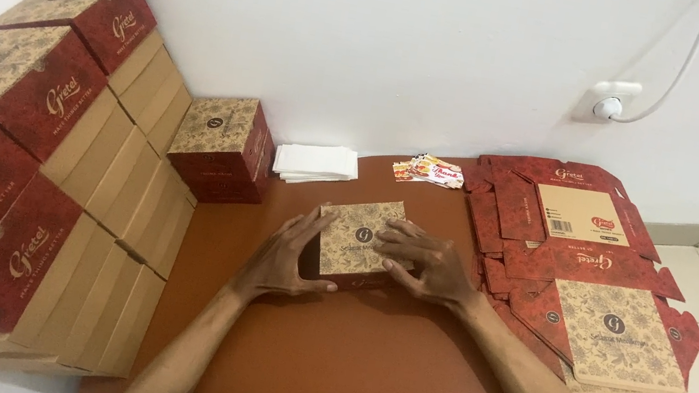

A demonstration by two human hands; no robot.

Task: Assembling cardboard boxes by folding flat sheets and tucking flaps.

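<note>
Both hands on 1 small box [358, 243] at mid-table [360, 367], w/ the lid already down: left hand [284, 256] cups its left side & front edge, right hand [428, 263] lies flat on top, fingers spread, pressing, not clenched. Box looks assembled & closed; brown patterned top w/ dark round emblem, red sides. Done so far, judging by the scene: approx 10+ finished boxes stacked at left [18, 163], plus 1 standing alone [221, 148]. Left to do: a pile of flat unfolded blanks [584, 280] at right. White paper stack [315, 163] & small cards [428, 172] lie behind the box, apart from it.
</note>
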